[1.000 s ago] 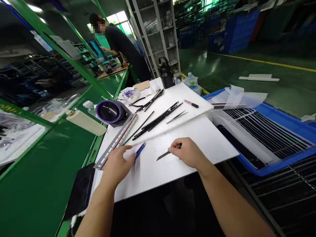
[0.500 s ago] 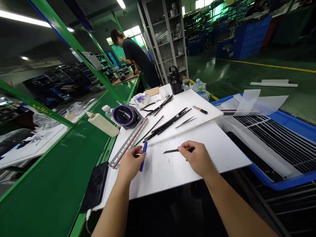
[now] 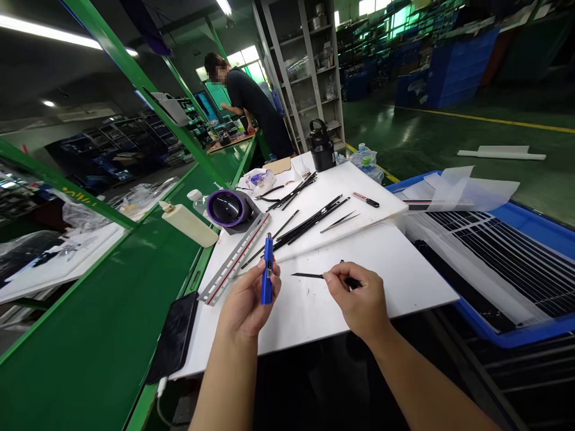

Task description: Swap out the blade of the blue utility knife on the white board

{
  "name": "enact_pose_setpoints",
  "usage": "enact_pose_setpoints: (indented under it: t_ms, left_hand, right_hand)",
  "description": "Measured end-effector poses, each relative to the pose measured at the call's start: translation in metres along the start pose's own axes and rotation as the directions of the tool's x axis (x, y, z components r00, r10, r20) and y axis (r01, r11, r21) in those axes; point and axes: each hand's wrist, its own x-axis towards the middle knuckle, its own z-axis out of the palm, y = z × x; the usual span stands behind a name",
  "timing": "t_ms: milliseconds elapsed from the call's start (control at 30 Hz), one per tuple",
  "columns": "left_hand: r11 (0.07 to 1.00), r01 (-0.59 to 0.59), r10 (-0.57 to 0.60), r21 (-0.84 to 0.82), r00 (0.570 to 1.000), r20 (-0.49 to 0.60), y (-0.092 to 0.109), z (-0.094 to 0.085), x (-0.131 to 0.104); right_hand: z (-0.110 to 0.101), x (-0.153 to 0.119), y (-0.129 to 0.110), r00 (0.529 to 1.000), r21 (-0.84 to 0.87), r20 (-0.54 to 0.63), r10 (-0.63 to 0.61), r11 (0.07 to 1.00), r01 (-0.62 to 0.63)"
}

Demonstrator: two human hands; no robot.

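My left hand (image 3: 249,296) is raised over the near part of the white board (image 3: 296,326). Its fingers are closed round a slim blue stick-shaped tool (image 3: 266,287) with a metal tip and a dark marking, held upright. To the right, my right hand (image 3: 359,293) pinches a thin black strip with a pointed end (image 3: 308,275), aimed left just over the board. More black shows inside those fingers, but its form is hidden. Beyond the hands lie several long black strips (image 3: 309,222), tweezers (image 3: 339,222) and a red-and-black utility knife (image 3: 366,199).
A grey scale ruler (image 3: 236,257) lies left, near a purple-rimmed black round object (image 3: 227,209), a cream bottle (image 3: 191,226) and a phone (image 3: 173,338). Pliers (image 3: 269,194) and a black flask (image 3: 321,149) are farther back. A blue crate (image 3: 507,338) stands right. Another person (image 3: 256,99) works behind.
My left hand has turned palm up, lifting the blue tool upright off the board. The black strip in my right hand has shifted slightly left and lies more level.
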Motion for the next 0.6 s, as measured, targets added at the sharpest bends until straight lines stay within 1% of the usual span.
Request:
enact_pose_setpoints:
  t_ms: [67, 167, 200, 267, 367, 600]
  left_hand:
    - [0.999, 0.016, -0.015, -0.044, 1.0, 0.017, 0.0, 0.003, -0.005]
    - [0.991, -0.002, 0.013, -0.133, 0.996, 0.083, 0.001, 0.001, -0.011]
    - [0.987, -0.016, 0.03, -0.16, 0.996, 0.089, 0.002, -0.001, -0.012]
    - [0.98, -0.059, 0.067, -0.188, 0.997, 0.039, 0.001, -0.005, -0.012]
    - [0.976, -0.129, 0.115, -0.173, 0.99, -0.085, 0.0, -0.006, -0.013]
    - [0.954, -0.223, 0.189, -0.199, 0.966, -0.176, 0.0, 0.01, -0.015]
  right_hand:
    - [0.0, 0.0, 0.0, 1.0, 0.008, -0.028, -0.01, 1.0, 0.01]
    - [-0.001, 0.0, 0.0, 0.999, 0.016, -0.041, -0.016, 1.0, 0.017]
    - [-0.002, 0.0, 0.0, 0.999, 0.019, -0.036, -0.017, 1.0, 0.018]
    - [-0.002, 0.0, 0.0, 1.0, 0.025, -0.013, -0.018, 1.0, 0.018]
    - [-0.001, -0.002, -0.001, 1.0, 0.037, 0.025, -0.011, 0.999, 0.01]
    - [0.006, -0.007, 0.0, 0.997, 0.066, 0.03, 0.075, 0.995, -0.076]
